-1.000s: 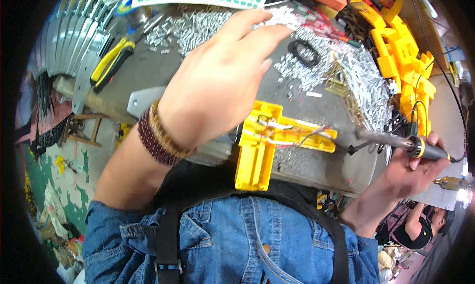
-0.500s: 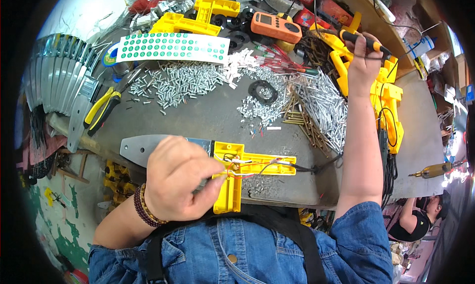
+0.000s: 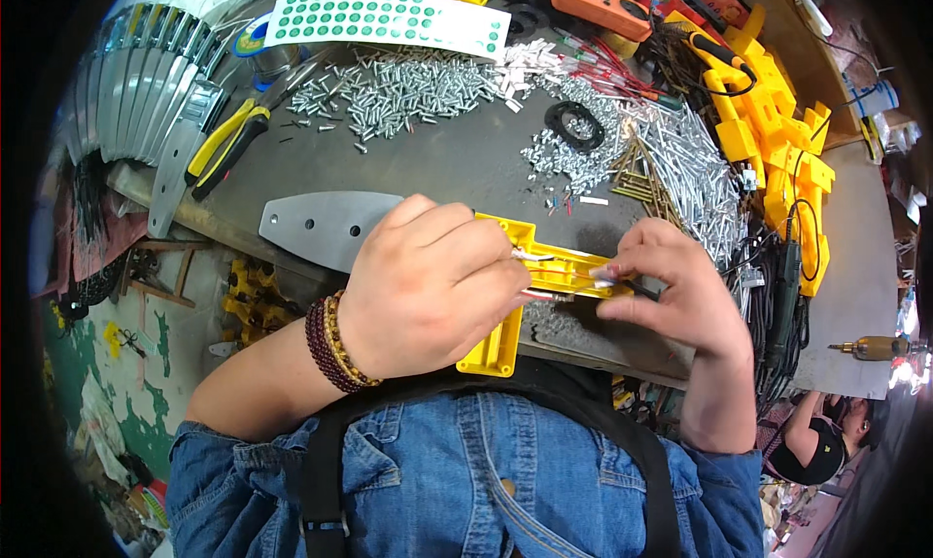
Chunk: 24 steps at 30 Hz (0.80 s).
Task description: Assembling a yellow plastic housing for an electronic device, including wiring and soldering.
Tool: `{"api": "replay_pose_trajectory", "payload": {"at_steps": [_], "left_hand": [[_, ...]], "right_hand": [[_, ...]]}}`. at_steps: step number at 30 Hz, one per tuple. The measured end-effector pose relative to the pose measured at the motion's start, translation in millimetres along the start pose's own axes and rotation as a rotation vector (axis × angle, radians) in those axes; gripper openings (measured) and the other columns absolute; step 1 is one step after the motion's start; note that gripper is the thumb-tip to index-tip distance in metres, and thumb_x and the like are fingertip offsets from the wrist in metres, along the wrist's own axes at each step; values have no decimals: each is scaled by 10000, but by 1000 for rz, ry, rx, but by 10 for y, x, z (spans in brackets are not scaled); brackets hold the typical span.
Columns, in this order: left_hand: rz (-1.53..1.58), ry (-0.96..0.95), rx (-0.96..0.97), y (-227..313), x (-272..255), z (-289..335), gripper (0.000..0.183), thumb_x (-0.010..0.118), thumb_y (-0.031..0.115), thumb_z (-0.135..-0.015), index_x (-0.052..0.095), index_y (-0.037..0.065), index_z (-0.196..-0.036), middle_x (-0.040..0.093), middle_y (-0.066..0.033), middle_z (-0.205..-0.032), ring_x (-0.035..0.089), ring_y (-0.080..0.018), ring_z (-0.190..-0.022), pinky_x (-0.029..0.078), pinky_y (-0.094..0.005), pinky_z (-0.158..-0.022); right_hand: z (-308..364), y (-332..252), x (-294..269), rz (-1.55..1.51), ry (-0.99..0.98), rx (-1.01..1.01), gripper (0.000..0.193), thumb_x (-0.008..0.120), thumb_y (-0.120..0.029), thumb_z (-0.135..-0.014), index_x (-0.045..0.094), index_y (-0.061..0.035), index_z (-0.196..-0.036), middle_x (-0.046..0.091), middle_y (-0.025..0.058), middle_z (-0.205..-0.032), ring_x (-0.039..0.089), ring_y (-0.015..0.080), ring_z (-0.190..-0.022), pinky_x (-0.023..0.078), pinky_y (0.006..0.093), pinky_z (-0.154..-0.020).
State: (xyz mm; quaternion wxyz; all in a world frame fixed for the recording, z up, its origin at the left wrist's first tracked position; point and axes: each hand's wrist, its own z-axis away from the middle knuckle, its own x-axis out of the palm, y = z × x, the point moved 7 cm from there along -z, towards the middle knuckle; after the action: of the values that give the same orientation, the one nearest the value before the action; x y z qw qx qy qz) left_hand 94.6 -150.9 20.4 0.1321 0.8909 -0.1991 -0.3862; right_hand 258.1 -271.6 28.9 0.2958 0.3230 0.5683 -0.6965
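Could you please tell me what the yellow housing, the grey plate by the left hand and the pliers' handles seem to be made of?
Yellow housing: probably moulded plastic, slightly glossy, from its ribs and even colour.
Grey plate: likely metal, satin, given its dull sheen and clean holes.
Pliers' handles: smooth plastic or rubber, apparently, from their coloured covering.

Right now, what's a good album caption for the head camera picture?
Left hand and right hand work at a yellow housing, with small metal pieces heaped beyond.
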Motion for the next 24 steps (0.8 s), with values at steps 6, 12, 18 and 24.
{"api": "replay_pose_trajectory", "payload": {"at_steps": [6,12,18,24], "left_hand": [[-50,-25,37,69,62,6,103,749,123,-723,696,148,-807,564,26,-764,516,-192,-679,366,-348,-650],[-22,-43,25,52,83,27,113,754,147,-702,678,134,-785,560,18,-769,512,-200,-702,369,-360,-668],[-43,-61,22,48,104,39,124,755,148,-694,664,126,-776,581,12,-796,523,-206,-711,375,-365,-670],[-58,-61,21,49,119,55,142,758,143,-681,663,127,-786,580,13,-802,531,-202,-719,381,-361,-672]], "right_hand": [[99,-15,-72,-108,248,-117,150,764,-74,-803,675,-20,-911,625,90,-882,607,214,-773,471,302,-667],[50,104,-41,-204,306,-13,155,788,-99,-797,700,-5,-884,615,54,-784,571,149,-690,439,287,-609],[-55,0,83,-188,254,33,173,787,-85,-785,686,-4,-899,611,52,-839,579,137,-770,443,261,-671],[-92,-71,92,-271,234,-45,148,789,-73,-780,705,-14,-887,610,35,-841,573,132,-778,431,252,-679]]}}
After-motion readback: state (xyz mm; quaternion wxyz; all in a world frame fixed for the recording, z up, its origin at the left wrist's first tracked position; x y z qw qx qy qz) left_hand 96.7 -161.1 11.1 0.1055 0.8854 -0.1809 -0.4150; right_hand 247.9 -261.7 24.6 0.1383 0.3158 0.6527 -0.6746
